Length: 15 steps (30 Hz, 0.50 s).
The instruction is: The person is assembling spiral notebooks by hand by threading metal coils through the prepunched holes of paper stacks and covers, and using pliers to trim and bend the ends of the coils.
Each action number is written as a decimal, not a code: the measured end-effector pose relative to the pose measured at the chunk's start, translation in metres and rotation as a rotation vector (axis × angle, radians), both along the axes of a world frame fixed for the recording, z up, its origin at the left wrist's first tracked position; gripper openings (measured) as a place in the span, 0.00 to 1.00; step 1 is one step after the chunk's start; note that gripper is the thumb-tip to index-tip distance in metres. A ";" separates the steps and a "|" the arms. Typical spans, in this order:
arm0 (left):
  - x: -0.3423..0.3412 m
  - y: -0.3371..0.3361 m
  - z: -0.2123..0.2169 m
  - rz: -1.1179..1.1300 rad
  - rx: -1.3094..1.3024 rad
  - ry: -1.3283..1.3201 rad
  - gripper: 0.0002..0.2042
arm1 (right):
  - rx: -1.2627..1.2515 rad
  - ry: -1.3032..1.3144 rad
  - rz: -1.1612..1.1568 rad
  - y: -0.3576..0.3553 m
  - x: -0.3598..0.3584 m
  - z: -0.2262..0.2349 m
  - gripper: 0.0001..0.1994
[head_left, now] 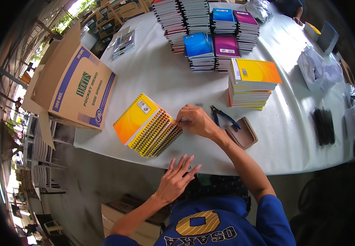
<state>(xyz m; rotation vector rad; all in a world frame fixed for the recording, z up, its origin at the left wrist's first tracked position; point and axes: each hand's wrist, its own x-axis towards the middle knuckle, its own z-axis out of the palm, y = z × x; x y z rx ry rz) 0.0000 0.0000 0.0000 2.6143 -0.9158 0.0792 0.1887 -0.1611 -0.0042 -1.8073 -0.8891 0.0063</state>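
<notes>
A stack of orange and yellow spiral notebooks (138,117) lies fanned on the table near me, its wire-bound edges facing my right side. My right hand (198,121) is closed in a pinch at the stack's right corner, on what looks like a short wire coil (184,119). At the table's front edge, my left hand (175,180) is open with its fingers spread, holding nothing. Another short wire coil (198,104) lies just beyond my right hand. Blue-handled pliers (226,117) and a brown zipped pouch (243,134) rest to the right of that hand.
An open cardboard box (83,88) stands at the left edge of the white-covered table (292,139). Yellow notebooks (253,82), blue notebooks (200,47) and purple notebooks (226,47) are piled farther back. Black coils (324,127) and plastic bags (318,69) lie right. Another person's hand (298,20) shows at the far edge.
</notes>
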 end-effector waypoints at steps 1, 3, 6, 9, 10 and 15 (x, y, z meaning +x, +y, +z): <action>-0.002 0.000 -0.009 0.064 0.025 0.006 0.30 | 0.043 -0.007 0.021 0.000 -0.001 -0.001 0.08; -0.003 -0.003 -0.019 0.131 0.043 0.005 0.28 | 0.079 -0.021 0.047 0.001 0.000 -0.002 0.07; 0.013 -0.006 -0.023 0.187 -0.009 -0.044 0.25 | 0.072 -0.243 0.092 0.003 0.002 0.001 0.09; 0.032 -0.013 -0.026 0.146 0.068 -0.102 0.23 | -0.004 -0.539 0.091 -0.001 0.000 0.007 0.11; 0.039 -0.018 -0.026 0.133 0.058 -0.113 0.23 | -0.022 -0.580 0.111 -0.003 0.001 0.008 0.12; 0.053 -0.025 -0.033 0.207 -0.003 -0.164 0.21 | -0.081 -0.459 0.102 0.005 -0.002 0.012 0.10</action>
